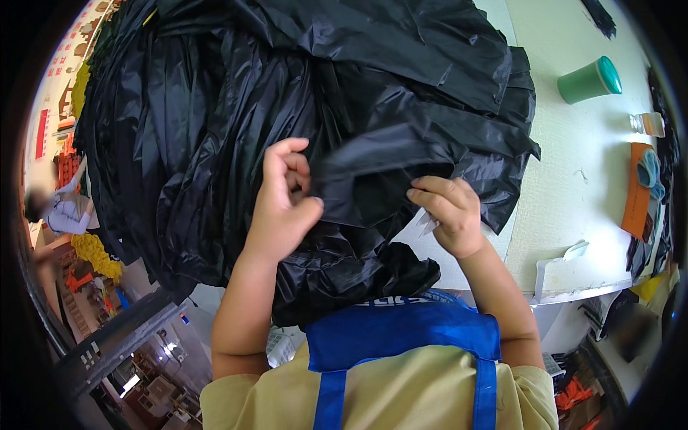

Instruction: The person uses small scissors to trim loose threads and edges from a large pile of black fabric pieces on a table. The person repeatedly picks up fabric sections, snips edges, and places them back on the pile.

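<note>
A big heap of black plastic bags [236, 107] covers most of the white table [573, 208]. My left hand [283, 204] pinches the edge of one black bag [373, 172] at the near side of the heap, thumb against fingers. My right hand [448, 211] grips the same bag's edge a little to the right, fingers curled over it. The bag sheet stretches between the two hands. I wear a blue apron [401, 337] over a yellow shirt.
A green cup [589, 80] lies on its side at the table's far right. Near it are a small clear jar [648, 123], an orange sheet with blue scissors [648, 168], and white paper [566, 269]. Another person [61, 211] sits far left.
</note>
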`<action>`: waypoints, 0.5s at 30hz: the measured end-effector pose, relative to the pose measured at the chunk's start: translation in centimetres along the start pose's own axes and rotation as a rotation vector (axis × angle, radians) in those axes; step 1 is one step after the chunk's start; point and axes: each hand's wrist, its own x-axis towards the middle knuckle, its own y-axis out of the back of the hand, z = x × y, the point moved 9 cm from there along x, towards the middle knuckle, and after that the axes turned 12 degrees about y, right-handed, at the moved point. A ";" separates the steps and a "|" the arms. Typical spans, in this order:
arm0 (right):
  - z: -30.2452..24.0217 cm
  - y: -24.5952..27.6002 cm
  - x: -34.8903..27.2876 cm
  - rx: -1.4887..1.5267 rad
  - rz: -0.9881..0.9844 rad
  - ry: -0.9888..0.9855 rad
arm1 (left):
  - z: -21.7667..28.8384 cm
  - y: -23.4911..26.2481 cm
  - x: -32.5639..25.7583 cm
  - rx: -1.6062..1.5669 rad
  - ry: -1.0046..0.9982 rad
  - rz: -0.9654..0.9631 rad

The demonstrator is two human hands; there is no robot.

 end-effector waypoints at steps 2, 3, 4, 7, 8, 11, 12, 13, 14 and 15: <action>-0.9 -0.3 0.4 -0.009 -0.013 0.039 | 5.3 -2.0 -1.8 0.593 -0.384 0.208; -1.2 -0.5 0.6 0.011 -0.022 0.052 | 7.4 -3.8 -2.6 0.731 -0.515 0.196; -1.5 -0.7 0.7 0.020 -0.008 0.081 | 8.7 -5.6 -3.3 0.863 -0.645 0.184; -2.5 -0.9 1.5 0.048 0.008 0.149 | 9.8 -10.4 -2.2 1.009 -0.861 0.004; -2.8 -0.9 1.6 0.070 0.012 0.182 | 9.7 -11.4 -1.4 1.006 -0.861 -0.047; -3.0 -1.4 1.0 0.061 -0.044 0.160 | 9.2 -14.4 -0.3 0.960 -0.906 -0.205; -2.9 -1.5 0.8 0.075 -0.060 0.158 | 8.7 -15.4 0.8 0.972 -0.902 -0.255; -3.0 -1.6 0.8 0.095 -0.077 0.164 | 8.3 -16.0 1.7 0.986 -0.894 -0.295; -3.1 -1.8 0.6 0.085 -0.091 0.163 | 7.8 -16.7 2.3 1.001 -0.885 -0.334; -3.3 -2.1 0.1 0.079 -0.105 0.159 | 7.9 -16.8 2.1 0.894 -0.927 -0.307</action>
